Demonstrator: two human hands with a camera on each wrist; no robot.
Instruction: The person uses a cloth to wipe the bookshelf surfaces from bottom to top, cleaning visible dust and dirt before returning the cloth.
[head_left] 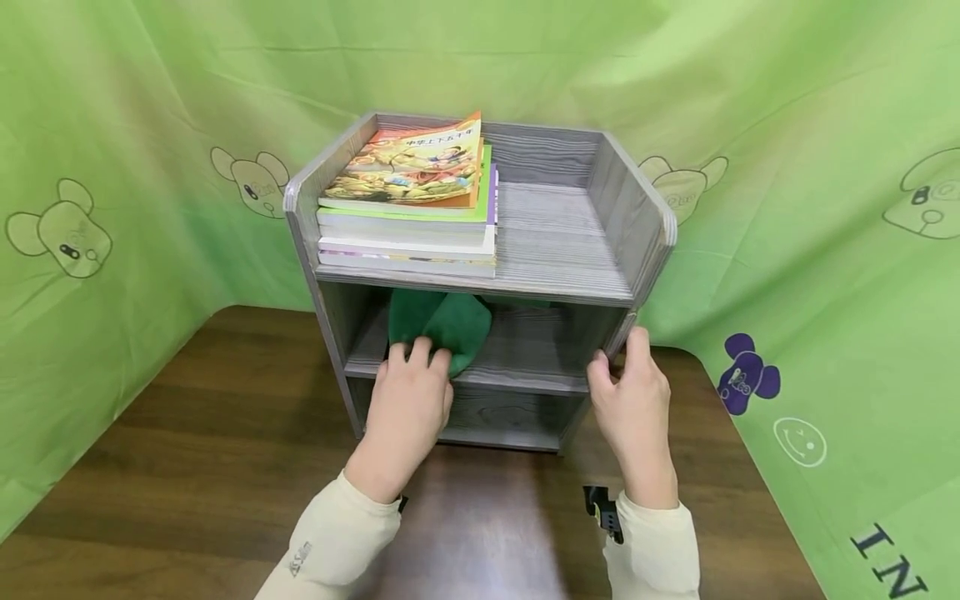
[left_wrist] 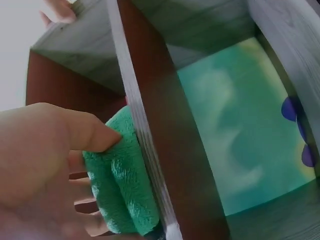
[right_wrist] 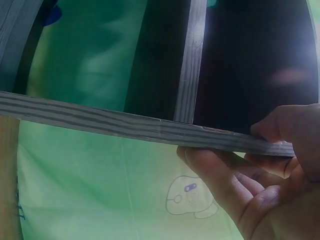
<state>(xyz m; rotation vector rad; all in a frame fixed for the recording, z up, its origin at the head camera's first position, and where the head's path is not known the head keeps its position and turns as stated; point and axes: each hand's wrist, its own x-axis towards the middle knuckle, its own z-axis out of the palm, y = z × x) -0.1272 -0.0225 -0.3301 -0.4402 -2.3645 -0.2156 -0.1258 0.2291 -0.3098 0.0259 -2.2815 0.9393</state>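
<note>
A grey wood-grain shelf unit [head_left: 558, 229] stands upright on the table. In its middle compartment, the left hand [head_left: 412, 396] holds a folded green cloth [head_left: 463, 323] at the front edge of the board. The left wrist view shows the thumb on one face of the towel-like cloth [left_wrist: 127, 185] and the fingers behind it. The right hand [head_left: 636, 404] grips the front edge of the unit's right side panel. In the right wrist view, thumb and fingers lie on opposite sides of that panel [right_wrist: 100, 116].
A stack of books [head_left: 408, 225] lies on the left of the top board, an orange-covered one uppermost. Brown tabletop [head_left: 225, 467] surrounds the unit. Green printed fabric [head_left: 787, 250] hangs behind and at both sides, close to the unit's back.
</note>
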